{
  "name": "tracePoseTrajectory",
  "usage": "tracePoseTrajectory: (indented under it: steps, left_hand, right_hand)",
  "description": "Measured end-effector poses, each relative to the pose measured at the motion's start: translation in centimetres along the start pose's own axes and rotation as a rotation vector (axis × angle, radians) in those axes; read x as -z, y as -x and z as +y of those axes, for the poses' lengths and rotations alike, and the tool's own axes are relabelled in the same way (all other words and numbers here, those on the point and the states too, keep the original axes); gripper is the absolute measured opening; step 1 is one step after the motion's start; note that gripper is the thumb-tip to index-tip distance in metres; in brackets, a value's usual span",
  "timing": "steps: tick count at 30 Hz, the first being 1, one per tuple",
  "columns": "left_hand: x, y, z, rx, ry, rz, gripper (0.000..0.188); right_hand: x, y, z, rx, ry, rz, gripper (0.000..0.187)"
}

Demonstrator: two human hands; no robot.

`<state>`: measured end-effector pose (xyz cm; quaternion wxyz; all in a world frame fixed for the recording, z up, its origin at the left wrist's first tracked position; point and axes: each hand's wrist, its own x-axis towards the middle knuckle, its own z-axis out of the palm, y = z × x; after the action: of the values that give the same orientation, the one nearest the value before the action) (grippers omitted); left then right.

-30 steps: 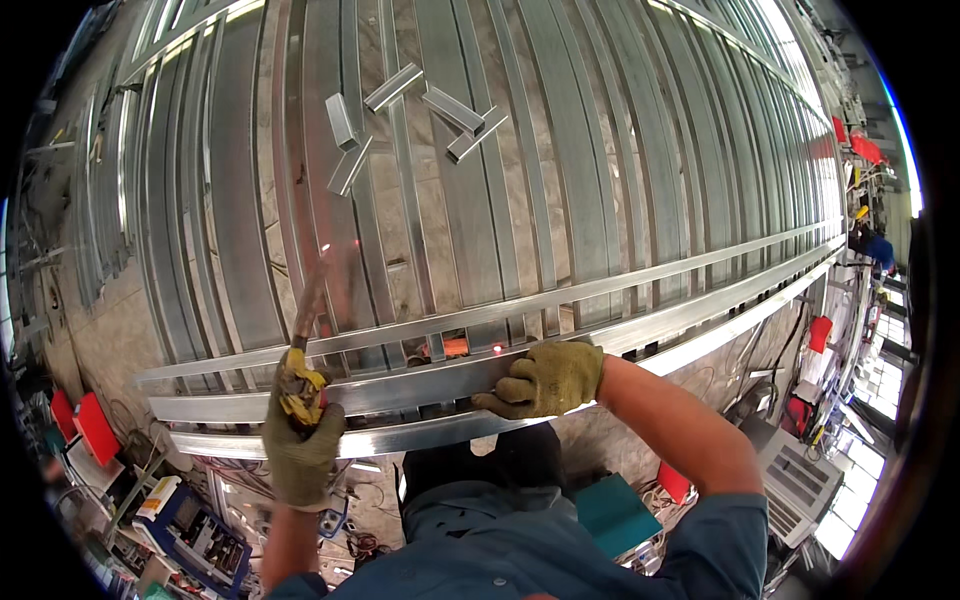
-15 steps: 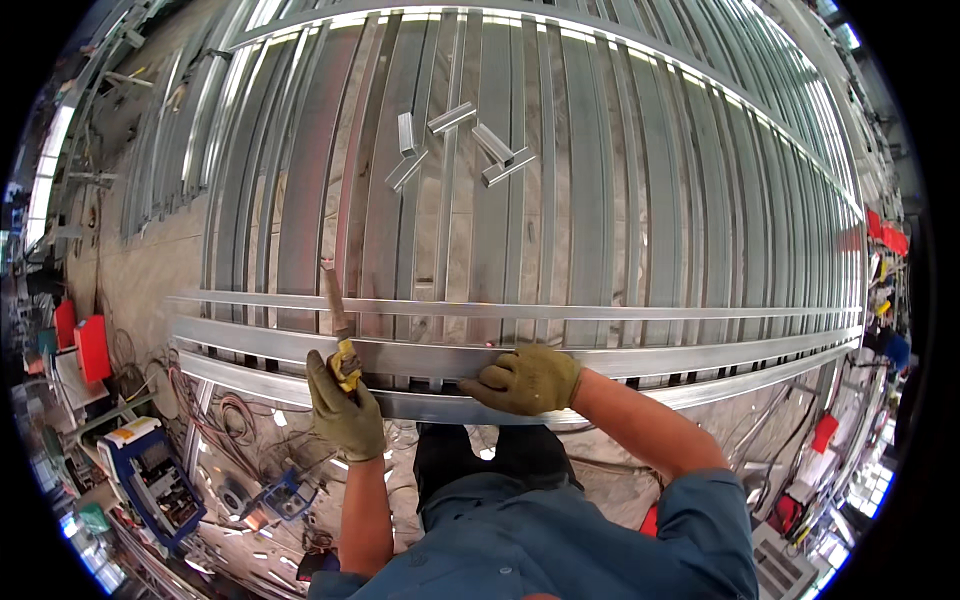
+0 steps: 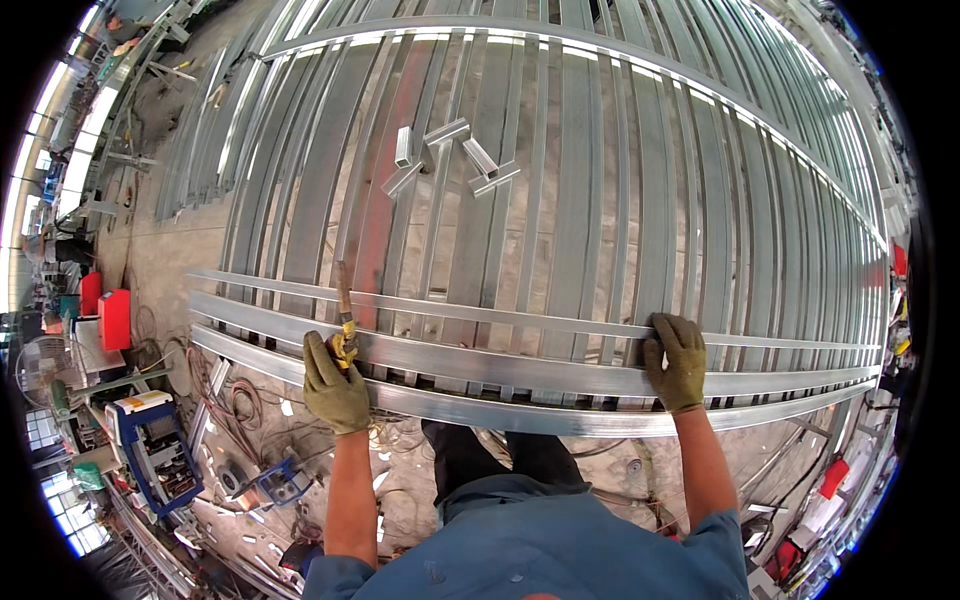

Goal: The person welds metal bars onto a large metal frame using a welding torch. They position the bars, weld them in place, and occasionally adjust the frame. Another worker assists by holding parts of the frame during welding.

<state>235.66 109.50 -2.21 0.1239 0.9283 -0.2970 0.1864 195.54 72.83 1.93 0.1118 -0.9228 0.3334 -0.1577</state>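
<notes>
My left hand (image 3: 336,385), in an olive-green work glove, is closed around a hand tool (image 3: 346,330) with a yellow body and a long, narrow brownish blade or shaft pointing away from me; its exact kind I cannot make out. That hand lies over the wide metal rails at the near left. My right hand (image 3: 679,365), gloved alike, reaches over the near rails at right, thumb and fingers straddling a narrow metal bar (image 3: 520,317). Behind that bar's near side runs a wider metal rail (image 3: 500,364), and closest to me another shiny rail (image 3: 520,420).
Several short metal tube offcuts (image 3: 480,158) lie across the long parallel metal members (image 3: 570,190). A blue-framed machine (image 3: 158,450) stands on the floor at left, near hoses and cables (image 3: 235,405) and a red panel (image 3: 115,318). A long cross rail (image 3: 560,38) spans the far side.
My right hand has moved right along the rails and now straddles the narrow bar. My left hand keeps the yellow tool at nearly the same place. The view has shifted slightly.
</notes>
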Motion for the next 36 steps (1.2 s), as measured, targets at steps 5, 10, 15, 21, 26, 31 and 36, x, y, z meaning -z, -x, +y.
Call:
tracePoseTrajectory:
  steps: [5, 10, 15, 21, 26, 31, 36]
  left_hand:
    - [0.0, -0.3, 0.1, 0.007, 0.005, -0.018, 0.084]
    - [-0.2, -0.2, 0.2, 0.018, 0.033, -0.015, 0.081]
    - [-0.1, -0.6, 0.3, 0.006, 0.0, -0.018, 0.081]
    - [-0.5, -0.5, 0.0, 0.003, -0.002, -0.018, 0.085]
    - [-0.6, -0.6, 0.1, 0.018, -0.021, -0.045, 0.083]
    - [-0.1, 0.0, 0.0, 0.027, -0.019, -0.081, 0.079]
    - [0.5, -1.1, 0.5, 0.003, -0.041, -0.057, 0.073]
  right_hand:
    - [-0.2, 1.4, 0.5, -0.061, -0.05, 0.047, 0.028]
    - [0.0, 2.5, 0.3, -0.108, -0.045, 0.035, 0.025]
    - [0.4, 3.1, 0.3, -0.095, -0.075, 0.009, 0.024]
    - [0.4, 2.9, 1.0, -0.095, -0.097, -0.029, 0.024]
    - [0.0, 3.1, 1.4, -0.116, -0.078, -0.029, 0.026]
    - [0.0, 3.0, 1.3, -0.14, -0.05, -0.06, 0.035]
    - [-0.1, 3.1, 1.2, -0.171, -0.093, -0.127, 0.049]
